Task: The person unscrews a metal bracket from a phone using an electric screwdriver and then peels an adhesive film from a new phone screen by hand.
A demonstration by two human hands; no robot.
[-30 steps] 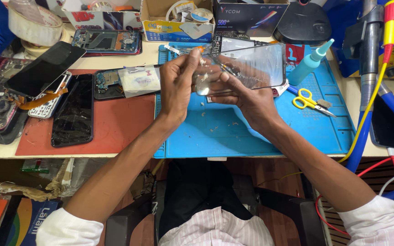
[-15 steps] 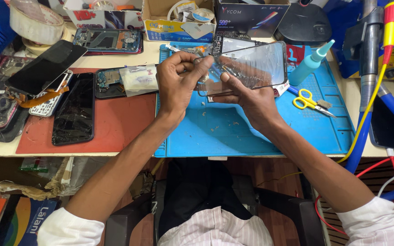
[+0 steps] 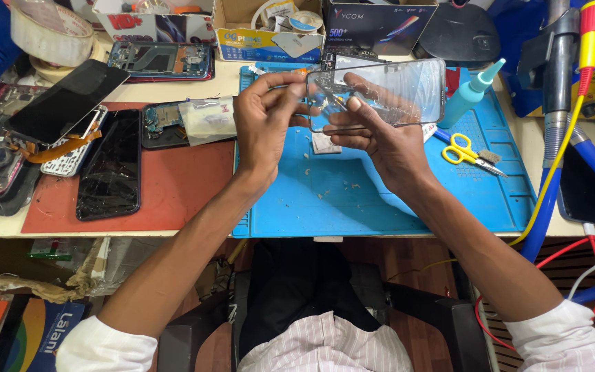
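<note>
A clear glass panel (image 3: 380, 93) is held up over the far edge of the blue mat (image 3: 380, 200), lifted off the table (image 3: 194, 83). The left hand (image 3: 263, 124) is closed on the panel's left edge, which is pinched between thumb and fingertips in a tight grip. The right hand (image 3: 380, 141) is clenched on the same panel from below, its thumb pressed on the near face and its fingers seen through the glass behind. Small white scraps are scattered on the mat beneath the hands. Yellow-handled scissors (image 3: 470, 151) lie on the mat to the right, near a teal bottle (image 3: 473, 93). A cracked black phone (image 3: 110, 165) rests on the red mat (image 3: 173, 193) to the left.
</note>
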